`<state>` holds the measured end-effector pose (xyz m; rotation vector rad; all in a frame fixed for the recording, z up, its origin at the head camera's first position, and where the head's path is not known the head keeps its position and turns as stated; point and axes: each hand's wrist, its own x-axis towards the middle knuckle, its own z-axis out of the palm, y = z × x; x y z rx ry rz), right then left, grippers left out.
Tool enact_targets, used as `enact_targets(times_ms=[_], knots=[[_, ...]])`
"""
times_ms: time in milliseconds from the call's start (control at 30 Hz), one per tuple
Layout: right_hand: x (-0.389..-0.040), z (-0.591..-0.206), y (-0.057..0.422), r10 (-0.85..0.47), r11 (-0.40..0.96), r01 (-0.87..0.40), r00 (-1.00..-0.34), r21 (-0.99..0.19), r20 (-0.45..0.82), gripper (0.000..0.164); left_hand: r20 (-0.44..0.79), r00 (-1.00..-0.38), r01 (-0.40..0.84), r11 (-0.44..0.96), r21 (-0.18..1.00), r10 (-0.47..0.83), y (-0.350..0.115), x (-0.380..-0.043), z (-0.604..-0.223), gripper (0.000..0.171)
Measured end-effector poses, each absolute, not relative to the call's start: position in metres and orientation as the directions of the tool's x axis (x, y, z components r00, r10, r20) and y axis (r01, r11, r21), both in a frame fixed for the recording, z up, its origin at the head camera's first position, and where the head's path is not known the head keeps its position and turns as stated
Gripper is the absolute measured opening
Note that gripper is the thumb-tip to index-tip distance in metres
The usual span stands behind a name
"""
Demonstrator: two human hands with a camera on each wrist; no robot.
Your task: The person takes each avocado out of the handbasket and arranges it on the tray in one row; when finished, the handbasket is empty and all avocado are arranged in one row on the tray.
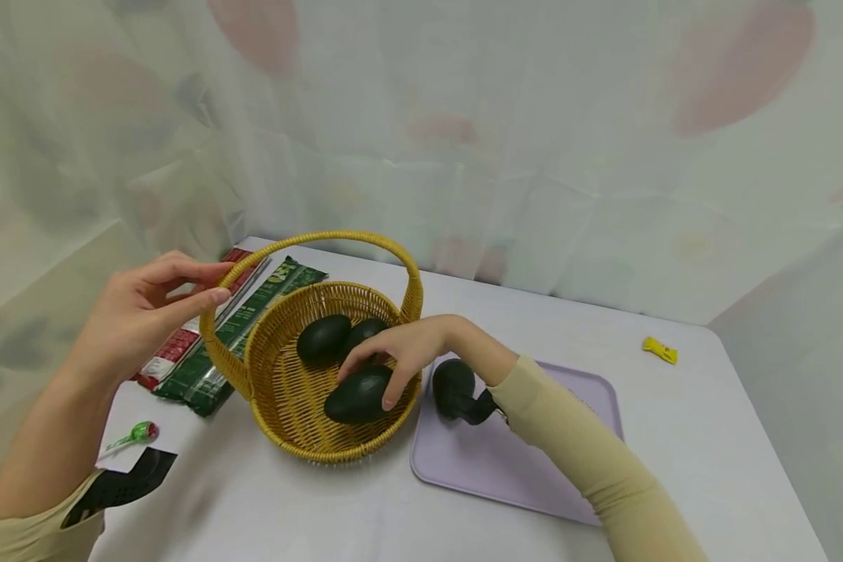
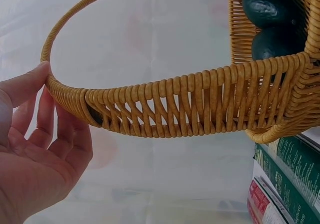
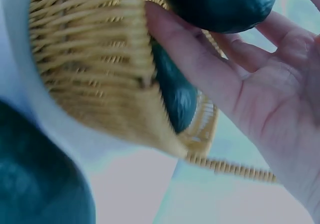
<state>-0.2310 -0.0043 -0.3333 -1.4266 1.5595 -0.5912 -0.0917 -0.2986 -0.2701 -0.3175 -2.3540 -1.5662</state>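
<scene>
Two dark avocados lie side by side toward the far side of the wicker basket, and a third, the held avocado, is over its near right part, pinched in the right hand between thumb and bent fingers. From above I cannot fairly tell whether it rests on the woven floor or hangs just over it.

If it hangs, the likeliest slip is the fruit's own: the skin looks smooth, and a loosening thumb could let it drop and roll against the two beyond. Too close to the right side, it could clip the rim.

The left hand holds the handle on its left side, pinched lightly between thumb and fingertips. A sideways pull there would, I judge, tilt the basket and send the loose avocados rolling. A slide to the left could also drive it against the green packet just beside it.

On the right, the tray avocado sits on the far left part of the lilac tray, close by the black strap at the right sleeve. A low, careless sweep of that arm could nudge it and set it rolling.
</scene>
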Motion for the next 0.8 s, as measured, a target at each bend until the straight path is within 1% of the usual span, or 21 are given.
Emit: enact_targets(times_ms=[233, 367, 500, 633, 800], knots=[[-0.234, -0.329, 0.028, -0.962, 0.242, -0.466, 0.001, -0.851, -0.274, 0.067, 0.344, -0.939, 0.304, 0.444, 0.843, -0.01, -0.299, -0.091, -0.271, 0.029], [-0.235, -0.324, 0.046, -0.962, 0.257, -0.494, -0.052, -0.831, -0.267, 0.066, 0.34, -0.94, 0.297, 0.457, 0.839, -0.014, -0.299, -0.092, -0.271, 0.029], [-0.236, -0.323, 0.063, -0.963, 0.261, -0.493, -0.078, -0.83, -0.256, 0.064, 0.347, -0.938, 0.308, 0.442, 0.843, -0.009, -0.3, -0.092, -0.272, 0.029], [-0.237, -0.323, 0.08, -0.967, 0.252, -0.457, -0.096, -0.853, -0.234, 0.063, 0.347, -0.938, 0.306, 0.452, 0.837, -0.007, -0.3, -0.092, -0.272, 0.029], [-0.237, -0.324, 0.103, -0.96, 0.281, -0.399, -0.139, -0.873, -0.245, 0.061, 0.346, -0.938, 0.309, 0.45, 0.838, 0.0, -0.299, -0.092, -0.272, 0.028]])
